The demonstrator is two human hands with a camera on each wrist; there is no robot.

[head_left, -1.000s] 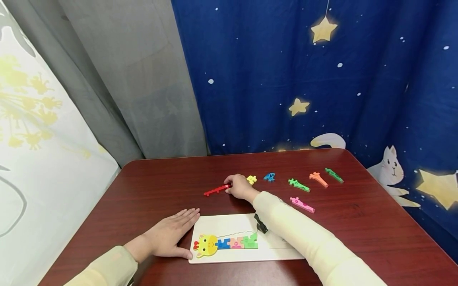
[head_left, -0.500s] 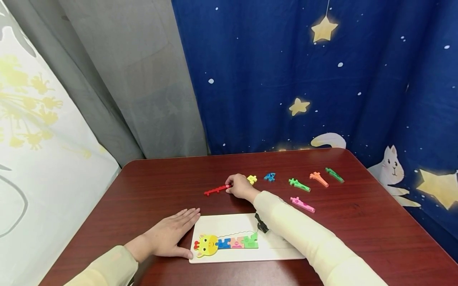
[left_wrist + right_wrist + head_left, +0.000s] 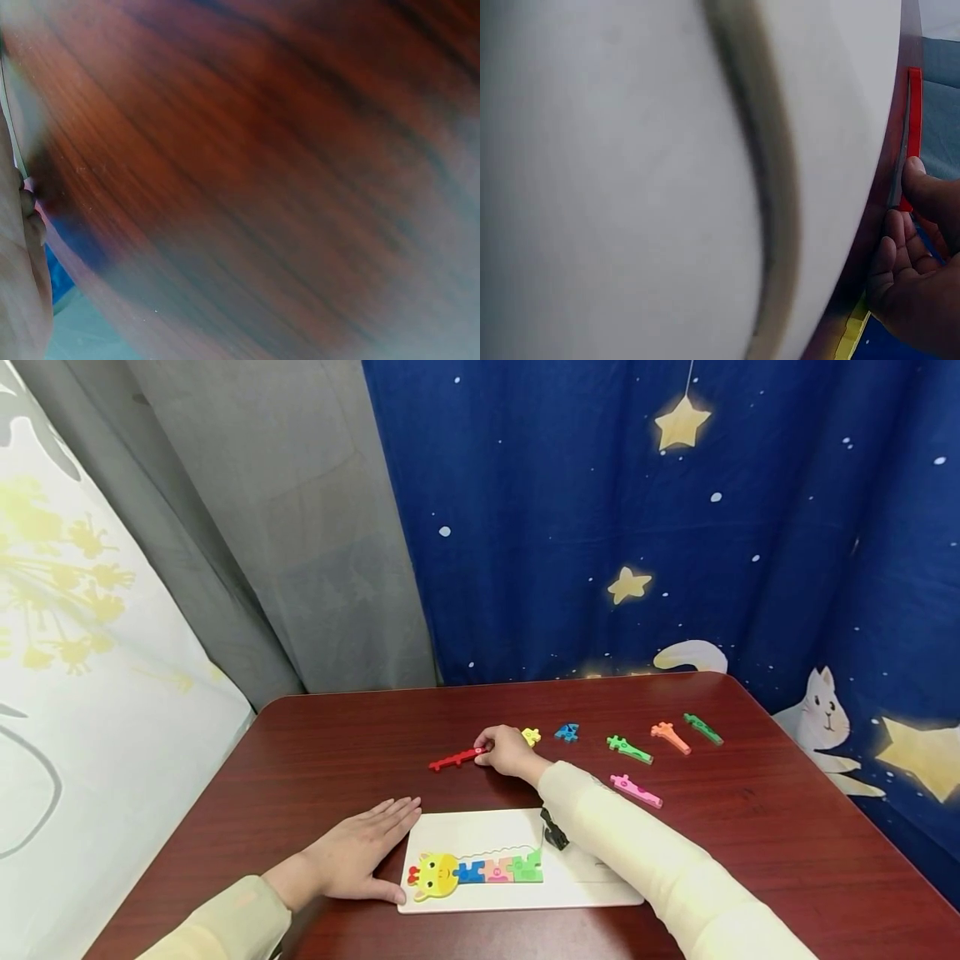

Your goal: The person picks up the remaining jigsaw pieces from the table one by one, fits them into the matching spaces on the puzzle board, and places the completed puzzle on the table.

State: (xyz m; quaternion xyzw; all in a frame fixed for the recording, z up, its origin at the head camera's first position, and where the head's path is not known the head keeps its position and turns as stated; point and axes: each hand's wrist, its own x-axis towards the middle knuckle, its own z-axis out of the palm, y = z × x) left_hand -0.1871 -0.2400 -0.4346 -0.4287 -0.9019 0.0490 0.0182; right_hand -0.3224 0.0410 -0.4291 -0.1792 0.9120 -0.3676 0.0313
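My right hand [image 3: 512,755] reaches across the board and pinches one end of a long red puzzle piece [image 3: 452,761] between thumb and fingers. In the right wrist view the red piece [image 3: 916,112] juts past the thumb. A white puzzle board [image 3: 480,827] lies near the front, holding a yellow giraffe head [image 3: 437,877]. Joined to the head are blue [image 3: 471,872], pink [image 3: 497,870] and green [image 3: 527,867] pieces in a row. My left hand [image 3: 358,853] rests flat on the table, its fingers spread and its thumb at the board's left edge. The right sleeve hides part of the board.
Behind the right hand lie a yellow piece [image 3: 531,737] and a blue piece [image 3: 567,732]. Farther right on the dark red table [image 3: 337,743] are light green [image 3: 630,749], orange [image 3: 671,737], dark green [image 3: 703,728] and pink [image 3: 636,791] pieces. Curtains hang behind the table.
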